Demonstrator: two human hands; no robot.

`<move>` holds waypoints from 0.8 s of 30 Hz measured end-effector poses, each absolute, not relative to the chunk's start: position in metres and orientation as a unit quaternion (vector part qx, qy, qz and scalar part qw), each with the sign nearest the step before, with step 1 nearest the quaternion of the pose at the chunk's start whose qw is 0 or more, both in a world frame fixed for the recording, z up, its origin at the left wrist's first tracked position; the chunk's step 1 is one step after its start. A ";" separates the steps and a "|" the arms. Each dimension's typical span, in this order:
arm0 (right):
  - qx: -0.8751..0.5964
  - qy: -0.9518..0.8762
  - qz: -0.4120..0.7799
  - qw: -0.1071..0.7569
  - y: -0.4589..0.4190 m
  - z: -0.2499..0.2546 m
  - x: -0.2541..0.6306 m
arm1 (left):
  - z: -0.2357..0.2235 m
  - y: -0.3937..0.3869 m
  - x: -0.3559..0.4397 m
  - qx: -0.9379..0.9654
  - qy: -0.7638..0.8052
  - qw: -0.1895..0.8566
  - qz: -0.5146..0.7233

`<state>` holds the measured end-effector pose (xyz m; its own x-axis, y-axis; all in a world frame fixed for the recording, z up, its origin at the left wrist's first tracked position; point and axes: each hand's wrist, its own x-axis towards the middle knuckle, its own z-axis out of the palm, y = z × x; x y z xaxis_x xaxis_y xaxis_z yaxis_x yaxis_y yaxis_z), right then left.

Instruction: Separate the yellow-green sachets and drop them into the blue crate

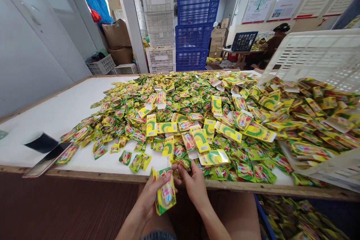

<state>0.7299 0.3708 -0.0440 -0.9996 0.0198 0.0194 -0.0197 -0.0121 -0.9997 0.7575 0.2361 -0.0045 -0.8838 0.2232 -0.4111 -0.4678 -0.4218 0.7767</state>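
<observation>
Carton (165,197), just one, is sitting in the curled left hand (150,192) I'm watching, by the bench's (75,101) front edge; the right hand (195,183) is pinching seemingly one sachet (185,162). One phone (48,159) is overhanging that edge, leftward.

box (166,199) partly hidden (left thumb (162,181))

Beyond our left hand (150,191) and right hand (194,184), sachets (125,157) and cartons (200,139) lie heaped on our table (73,103); left of both lies a phone (47,160), right a basket (298,50) holding cartons, farther ahead stacked crates (194,37).
</observation>
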 end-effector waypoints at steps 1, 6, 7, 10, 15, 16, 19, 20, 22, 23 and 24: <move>0.003 -0.699 0.715 0.008 0.374 -0.044 0.729 | -0.004 0.236 0.758 -0.115 0.501 0.212 0.831; -0.021 -0.660 0.750 0.038 0.390 -0.038 0.728 | -0.015 0.237 0.756 -0.112 0.560 0.162 0.805; -0.024 -0.651 0.756 0.056 0.393 -0.034 0.728 | -0.017 0.238 0.756 -0.108 0.579 0.156 0.793; 0.015 -0.651 0.753 0.094 0.395 -0.018 0.729 | -0.020 0.246 0.756 -0.075 0.623 0.179 0.758; 0.169 -0.736 0.651 0.073 0.393 0.005 0.731 | -0.009 0.256 0.756 -0.016 0.672 0.203 0.712; 0.190 -0.754 0.625 0.068 0.393 0.008 0.732 | -0.008 0.257 0.756 -0.016 0.679 0.200 0.706; 0.216 -0.805 0.550 0.051 0.395 0.014 0.734 | -0.008 0.257 0.754 -0.022 0.683 0.193 0.704; 0.221 -0.821 0.524 0.043 0.396 0.016 0.735 | -0.009 0.257 0.753 -0.020 0.683 0.190 0.705; 0.233 -0.844 0.482 0.028 0.398 0.020 0.736 | -0.012 0.257 0.753 -0.007 0.683 0.178 0.708; 0.242 -0.849 0.469 0.021 0.399 0.022 0.737 | -0.014 0.258 0.753 0.005 0.684 0.170 0.709; 0.253 -0.850 0.463 0.015 0.400 0.025 0.737 | -0.014 0.258 0.752 0.017 0.684 0.163 0.711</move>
<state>0.7370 0.4001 0.0248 -0.8716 -0.4157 0.2598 -0.4439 0.4441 -0.7783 0.7523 0.2583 -0.0140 -0.9460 0.2562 -0.1987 -0.2083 -0.0107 0.9780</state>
